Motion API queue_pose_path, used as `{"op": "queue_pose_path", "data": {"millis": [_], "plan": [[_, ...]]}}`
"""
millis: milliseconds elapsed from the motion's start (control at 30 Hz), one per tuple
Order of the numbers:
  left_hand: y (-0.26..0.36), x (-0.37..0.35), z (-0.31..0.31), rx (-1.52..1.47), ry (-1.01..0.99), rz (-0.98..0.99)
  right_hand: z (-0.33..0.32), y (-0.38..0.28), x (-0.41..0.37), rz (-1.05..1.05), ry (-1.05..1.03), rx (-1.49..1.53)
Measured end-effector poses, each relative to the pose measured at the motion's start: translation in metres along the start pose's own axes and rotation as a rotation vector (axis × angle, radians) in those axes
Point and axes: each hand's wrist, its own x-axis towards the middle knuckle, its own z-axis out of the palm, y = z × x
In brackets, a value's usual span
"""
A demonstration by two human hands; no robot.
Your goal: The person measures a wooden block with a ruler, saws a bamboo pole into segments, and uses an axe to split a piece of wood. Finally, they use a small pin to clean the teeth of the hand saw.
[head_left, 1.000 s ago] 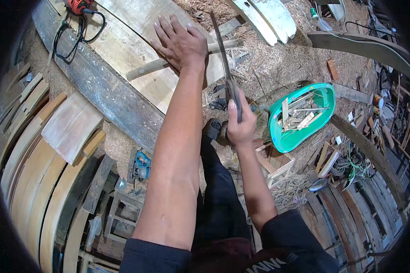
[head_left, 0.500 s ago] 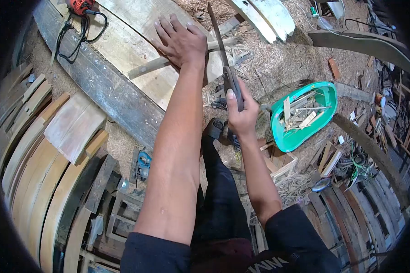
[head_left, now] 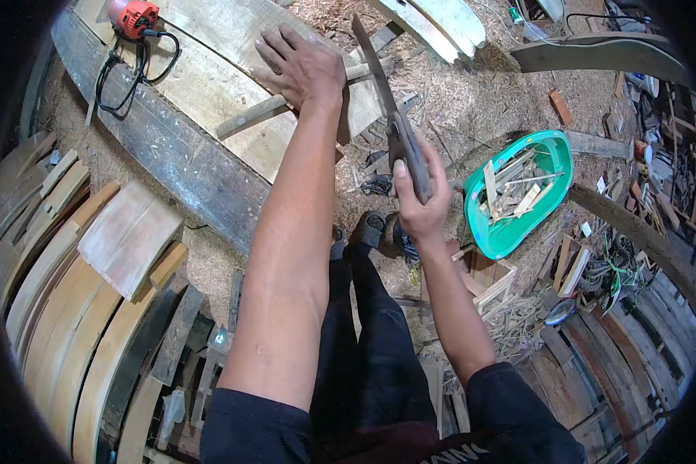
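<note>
My left hand [head_left: 303, 71] lies with its fingers spread on a narrow wooden strip [head_left: 251, 116] and the wide board [head_left: 209, 81] beneath it. The strip crosses the board at a slant, and its far end sticks out beyond the board's right edge. In my right hand [head_left: 424, 189] is the handle of a handsaw [head_left: 380, 81], its blade pointing up and to the left. The blade is beside the strip's right part; whether they touch I cannot tell.
A red power tool [head_left: 134, 18] with a black cord rests at the upper left. To the right stands a green tub [head_left: 496, 241] of wood scraps. Curved boards [head_left: 62, 325] are stacked at the lower left. My feet are among sawdust and offcuts.
My right hand has come down and slightly right with the saw, while the blade still passes the strip. My left hand stays on the strip. The view has shifted a little.
</note>
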Motion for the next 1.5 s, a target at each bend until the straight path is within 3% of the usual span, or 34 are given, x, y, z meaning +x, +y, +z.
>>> {"op": "queue_pose_path", "data": {"millis": [200, 300, 467, 600, 833, 1067, 1167, 1333, 1433, 1500], "plan": [[-0.002, 0.005, 0.003, -0.207, 0.04, -0.046, -0.011, 0.041, -0.015, 0.062, 0.054, -0.025], [-0.001, 0.002, 0.005, -0.15, 0.05, -0.035, -0.02, 0.035, -0.025, 0.074, -0.072, -0.302], [-0.001, 0.003, 0.01, -0.105, 0.058, -0.027, -0.02, 0.042, -0.041, -0.155, 0.017, -0.326], [-0.002, 0.003, 0.011, -0.071, 0.052, -0.029, -0.006, 0.029, 0.001, 0.012, -0.093, -0.233], [-0.001, 0.003, 0.01, -0.062, 0.074, -0.04, -0.025, 0.039, -0.057, -0.116, -0.014, -0.329], [-0.001, 0.002, 0.013, -0.072, 0.104, -0.05, -0.02, 0.043, -0.021, -0.034, -0.079, -0.31], [-0.002, 0.001, 0.011, -0.059, 0.098, -0.033, -0.024, 0.045, -0.031, -0.188, -0.019, -0.34], [-0.003, 0.0, 0.011, -0.084, 0.151, -0.029, 0.001, 0.031, 0.015, 0.091, -0.104, -0.309], [-0.001, 0.0, 0.01, -0.078, 0.131, -0.015, -0.009, 0.039, -0.021, -0.105, -0.038, -0.291], [0.0, 0.001, 0.008, -0.06, 0.143, -0.016, -0.013, 0.033, -0.038, -0.108, 0.005, -0.326]]}}
